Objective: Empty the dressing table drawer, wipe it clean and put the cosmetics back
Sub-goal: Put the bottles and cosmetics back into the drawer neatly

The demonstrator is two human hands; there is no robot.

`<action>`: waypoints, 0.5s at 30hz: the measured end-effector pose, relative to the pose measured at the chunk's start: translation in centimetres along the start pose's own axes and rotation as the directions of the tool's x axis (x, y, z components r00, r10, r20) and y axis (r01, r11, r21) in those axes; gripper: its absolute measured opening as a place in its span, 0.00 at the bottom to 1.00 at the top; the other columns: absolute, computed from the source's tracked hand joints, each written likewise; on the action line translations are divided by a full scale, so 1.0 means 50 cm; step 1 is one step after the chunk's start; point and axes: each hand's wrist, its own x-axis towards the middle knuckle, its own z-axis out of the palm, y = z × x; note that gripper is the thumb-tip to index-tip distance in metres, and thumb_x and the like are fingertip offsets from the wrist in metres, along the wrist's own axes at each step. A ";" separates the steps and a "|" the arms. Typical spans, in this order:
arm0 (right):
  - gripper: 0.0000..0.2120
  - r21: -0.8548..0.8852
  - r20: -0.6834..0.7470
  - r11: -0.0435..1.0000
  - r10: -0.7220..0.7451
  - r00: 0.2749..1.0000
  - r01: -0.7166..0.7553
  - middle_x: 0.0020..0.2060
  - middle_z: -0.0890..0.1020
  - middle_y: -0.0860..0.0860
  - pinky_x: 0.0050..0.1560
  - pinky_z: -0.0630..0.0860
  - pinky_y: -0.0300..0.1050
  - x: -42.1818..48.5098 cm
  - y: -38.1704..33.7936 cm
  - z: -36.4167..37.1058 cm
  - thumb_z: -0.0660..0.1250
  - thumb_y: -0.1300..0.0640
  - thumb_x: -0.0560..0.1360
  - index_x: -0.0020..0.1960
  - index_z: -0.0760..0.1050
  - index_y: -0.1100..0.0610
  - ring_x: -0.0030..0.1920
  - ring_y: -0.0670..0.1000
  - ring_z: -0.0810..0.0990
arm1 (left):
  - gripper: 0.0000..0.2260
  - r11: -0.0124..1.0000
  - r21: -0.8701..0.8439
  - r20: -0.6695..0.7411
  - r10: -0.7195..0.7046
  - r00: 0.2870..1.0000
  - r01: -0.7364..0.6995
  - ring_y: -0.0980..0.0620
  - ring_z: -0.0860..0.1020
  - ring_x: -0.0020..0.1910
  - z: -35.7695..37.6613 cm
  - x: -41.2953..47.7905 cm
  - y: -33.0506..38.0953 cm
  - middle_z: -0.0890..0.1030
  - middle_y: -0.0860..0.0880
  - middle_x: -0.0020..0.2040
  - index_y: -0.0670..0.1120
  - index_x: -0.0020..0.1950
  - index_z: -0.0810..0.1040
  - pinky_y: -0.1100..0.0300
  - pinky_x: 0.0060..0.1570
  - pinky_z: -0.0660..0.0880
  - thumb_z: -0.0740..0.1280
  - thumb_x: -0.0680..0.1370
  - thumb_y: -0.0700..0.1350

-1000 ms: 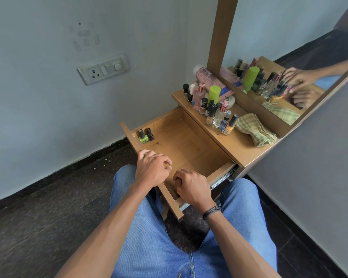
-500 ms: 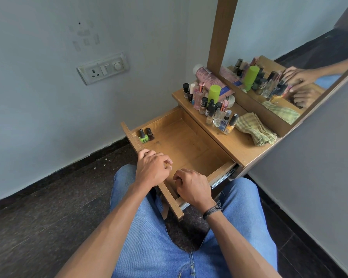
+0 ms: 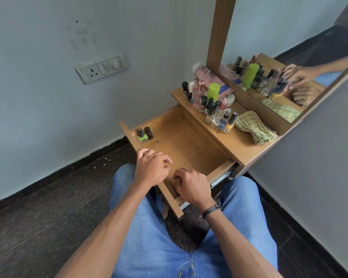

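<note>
right grip fingertips: hidden behind knuckles; bottles labels: too small; mirror: cut by edge

This is a room in a home, a dressing corner. At the right of the frame a wooden dressing table stands against the painted wall, with a wood-framed mirror rising from it in the upper right. Its worktop carries a crowd of nail polish and perfume bottles, a lime-green capped can, a pink tube and a checked cloth. At centre its drawer stands pulled out, with two nail polish bottles in its far left corner. A household switchboard with a socket sits on the wall at upper left. The dark stone floor fills the lower left, and blue jeans fill the bottom centre.
</note>
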 end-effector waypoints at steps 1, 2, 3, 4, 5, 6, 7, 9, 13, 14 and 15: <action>0.19 0.001 0.004 1.000 0.000 1.000 0.000 0.40 0.83 0.44 0.32 0.79 0.46 0.000 0.000 0.000 0.49 0.55 0.74 0.43 0.80 0.50 0.39 0.50 0.81 | 0.06 1.000 -0.002 -0.002 0.000 1.000 0.000 0.57 0.76 0.51 0.000 0.000 0.000 0.83 0.60 0.44 0.58 0.49 0.83 0.54 0.63 0.60 0.69 0.75 0.50; 0.18 0.002 0.008 1.000 -0.001 1.000 0.001 0.40 0.83 0.44 0.33 0.79 0.47 0.000 0.000 0.000 0.50 0.55 0.74 0.44 0.80 0.50 0.39 0.50 0.81 | 0.06 1.000 -0.005 -0.003 -0.001 1.000 0.001 0.57 0.76 0.51 0.000 0.000 0.000 0.83 0.60 0.44 0.58 0.49 0.83 0.54 0.63 0.60 0.69 0.75 0.50; 0.18 0.003 0.011 1.000 -0.002 1.000 0.002 0.40 0.83 0.44 0.33 0.80 0.47 0.000 0.000 0.000 0.51 0.55 0.74 0.44 0.80 0.50 0.39 0.50 0.81 | 0.06 1.000 -0.007 -0.005 -0.002 1.000 0.002 0.57 0.76 0.51 0.000 0.000 0.000 0.83 0.60 0.43 0.58 0.49 0.83 0.54 0.63 0.60 0.69 0.75 0.50; 0.17 0.003 0.011 1.000 -0.002 1.000 0.002 0.40 0.83 0.44 0.33 0.80 0.47 0.000 0.000 -0.001 0.51 0.55 0.74 0.44 0.80 0.50 0.39 0.50 0.81 | 0.06 1.000 -0.006 -0.004 -0.003 1.000 0.003 0.57 0.76 0.51 -0.001 0.000 0.001 0.83 0.60 0.43 0.58 0.49 0.83 0.54 0.62 0.59 0.69 0.75 0.50; 0.17 0.000 0.012 1.000 -0.003 1.000 0.003 0.40 0.83 0.44 0.33 0.80 0.47 0.000 0.000 -0.001 0.51 0.55 0.74 0.44 0.80 0.50 0.39 0.50 0.81 | 0.05 1.000 -0.004 -0.004 -0.004 1.000 0.004 0.57 0.76 0.51 -0.001 0.000 0.002 0.83 0.60 0.43 0.58 0.49 0.83 0.55 0.62 0.59 0.69 0.75 0.51; 0.17 -0.001 0.012 1.000 -0.004 1.000 0.004 0.40 0.83 0.44 0.33 0.79 0.47 0.000 0.001 -0.001 0.51 0.55 0.74 0.44 0.80 0.50 0.40 0.50 0.81 | 0.05 1.000 -0.003 -0.005 -0.003 1.000 0.003 0.57 0.76 0.51 0.000 0.000 0.002 0.82 0.60 0.43 0.58 0.49 0.83 0.55 0.62 0.59 0.69 0.75 0.51; 0.17 -0.001 0.010 1.000 -0.004 1.000 0.004 0.40 0.83 0.44 0.33 0.79 0.46 0.000 0.002 -0.001 0.51 0.55 0.74 0.44 0.80 0.50 0.39 0.50 0.81 | 0.05 1.000 -0.004 -0.009 -0.001 1.000 0.001 0.57 0.76 0.50 0.000 0.000 0.002 0.82 0.60 0.43 0.58 0.49 0.83 0.55 0.62 0.59 0.69 0.75 0.51; 0.17 0.001 0.005 1.000 -0.006 1.000 0.006 0.40 0.83 0.44 0.32 0.79 0.46 -0.001 0.003 0.000 0.51 0.55 0.74 0.44 0.80 0.49 0.39 0.49 0.81 | 0.05 1.000 -0.010 -0.017 -0.001 1.000 0.001 0.57 0.76 0.50 0.001 0.000 0.001 0.82 0.60 0.42 0.58 0.49 0.83 0.55 0.62 0.59 0.70 0.75 0.51; 0.16 0.003 0.012 1.000 -0.005 1.000 0.005 0.40 0.83 0.44 0.33 0.79 0.45 0.000 0.003 0.000 0.53 0.56 0.75 0.45 0.80 0.49 0.39 0.49 0.81 | 0.04 1.000 -0.018 -0.030 -0.006 1.000 0.005 0.57 0.77 0.49 0.003 0.001 0.001 0.83 0.60 0.42 0.58 0.47 0.83 0.55 0.62 0.59 0.70 0.74 0.50; 0.16 0.005 0.011 1.000 -0.004 1.000 0.004 0.40 0.83 0.44 0.33 0.79 0.46 0.001 0.002 0.000 0.53 0.56 0.75 0.45 0.80 0.49 0.39 0.49 0.81 | 0.04 1.000 -0.020 -0.032 -0.006 0.999 0.006 0.57 0.77 0.48 0.004 0.000 0.000 0.83 0.61 0.42 0.58 0.47 0.83 0.55 0.62 0.59 0.70 0.74 0.50; 0.16 0.009 0.009 1.000 -0.003 1.000 0.003 0.40 0.83 0.44 0.33 0.79 0.46 0.001 0.002 0.000 0.53 0.56 0.75 0.45 0.80 0.49 0.39 0.49 0.81 | 0.04 1.000 -0.022 -0.035 -0.006 0.999 0.005 0.57 0.77 0.48 0.005 0.000 -0.001 0.83 0.61 0.43 0.58 0.46 0.83 0.55 0.62 0.59 0.70 0.74 0.50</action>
